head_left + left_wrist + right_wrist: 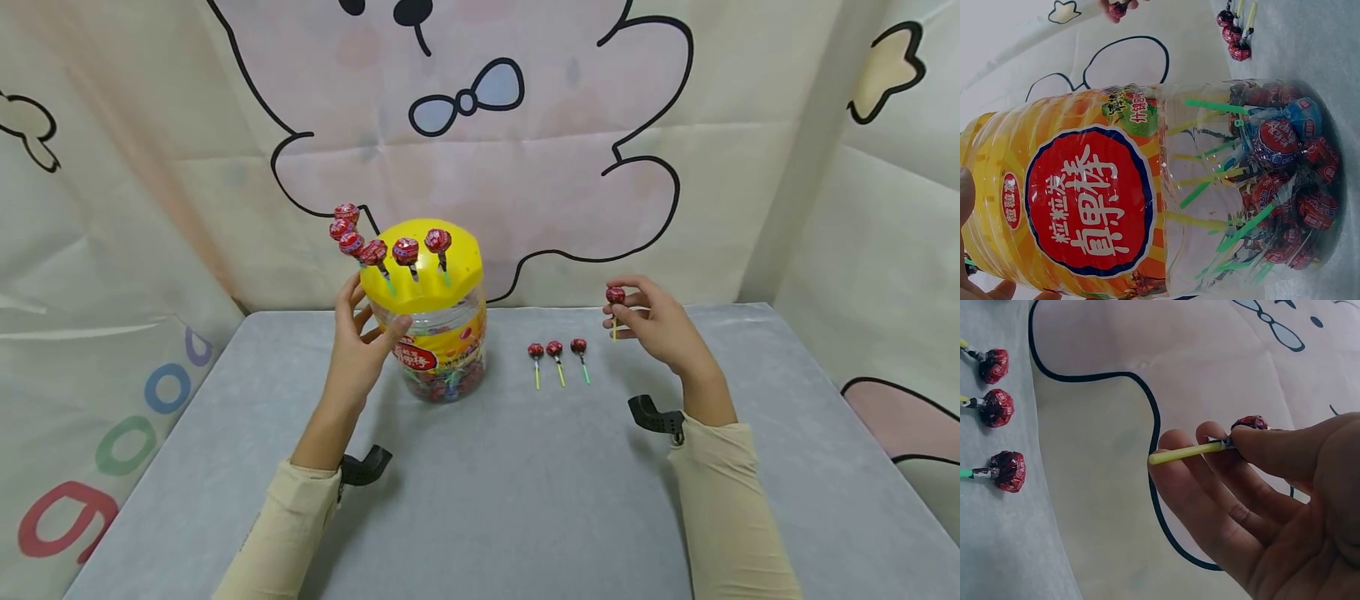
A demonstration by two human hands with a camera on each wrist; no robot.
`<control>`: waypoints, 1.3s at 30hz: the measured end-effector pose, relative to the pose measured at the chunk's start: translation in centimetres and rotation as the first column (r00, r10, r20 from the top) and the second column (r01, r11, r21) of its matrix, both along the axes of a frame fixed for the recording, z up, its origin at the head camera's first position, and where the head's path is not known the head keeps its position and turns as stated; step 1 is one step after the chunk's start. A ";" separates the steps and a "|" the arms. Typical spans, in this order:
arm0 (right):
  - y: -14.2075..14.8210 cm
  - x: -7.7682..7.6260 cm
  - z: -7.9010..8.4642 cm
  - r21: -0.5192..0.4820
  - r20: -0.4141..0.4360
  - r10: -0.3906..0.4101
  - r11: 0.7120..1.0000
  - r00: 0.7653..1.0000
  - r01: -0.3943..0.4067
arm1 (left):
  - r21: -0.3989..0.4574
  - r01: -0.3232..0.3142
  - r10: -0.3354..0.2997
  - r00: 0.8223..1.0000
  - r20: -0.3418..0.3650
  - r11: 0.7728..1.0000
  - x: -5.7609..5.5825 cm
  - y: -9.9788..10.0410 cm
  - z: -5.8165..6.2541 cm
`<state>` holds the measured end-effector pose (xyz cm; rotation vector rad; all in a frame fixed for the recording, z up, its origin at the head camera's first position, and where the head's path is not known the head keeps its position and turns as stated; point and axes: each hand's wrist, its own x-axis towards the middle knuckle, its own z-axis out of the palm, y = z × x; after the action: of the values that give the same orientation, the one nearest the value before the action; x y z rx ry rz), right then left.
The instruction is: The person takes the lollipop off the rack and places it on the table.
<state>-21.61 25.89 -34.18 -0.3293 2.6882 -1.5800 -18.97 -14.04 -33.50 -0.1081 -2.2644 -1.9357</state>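
Observation:
A clear plastic candy jar (pixel 441 350) with a yellow lid (pixel 450 292) stands on the table; lollipops fill its bottom. My left hand (pixel 356 342) grips the jar just below the lid, thumb in front and fingers on the left side. Several red-wrapped lollipops (pixel 406 252) stick up from the lid in a curved row. Over the table's right side, my right hand (pixel 656 321) pinches a red-wrapped lollipop (pixel 1188 453) near the top of its yellow stick, head up. In the left wrist view, the jar's label (pixel 1091 200) faces the camera.
Three lollipops (pixel 555 350) lie in a row on the grey table (pixel 525 500) between the jar and my right hand. Behind the table hangs a printed cloth backdrop (pixel 540 183). Black wrist mounts (pixel 365 465) sit on both forearms.

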 end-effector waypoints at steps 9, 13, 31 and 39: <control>0.1 -0.8 -1.3 0.011 0.037 -0.009 1.000 0.999 0.009 | -0.002 0.001 -0.001 1.000 0.025 1.000 -0.1 -0.1 0.0; 0.2 -1.3 -2.0 0.040 0.056 -0.008 0.999 0.998 0.005 | -0.005 -0.002 0.003 1.000 0.016 1.000 0.0 -0.1 0.0; 0.0 -0.9 -3.2 0.327 0.091 -0.018 0.945 0.996 -0.013 | -0.027 0.004 -0.003 1.000 0.023 1.000 0.2 0.0 -0.4; 0.3 -2.2 -4.9 0.369 0.075 -0.007 0.929 0.997 -0.022 | -0.019 0.000 0.000 1.000 -0.004 1.000 -0.1 0.0 -0.5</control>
<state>-23.78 26.23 -39.03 -0.2633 2.8374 -1.0233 -19.07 -14.06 -33.99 -0.1144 -2.2804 -1.9126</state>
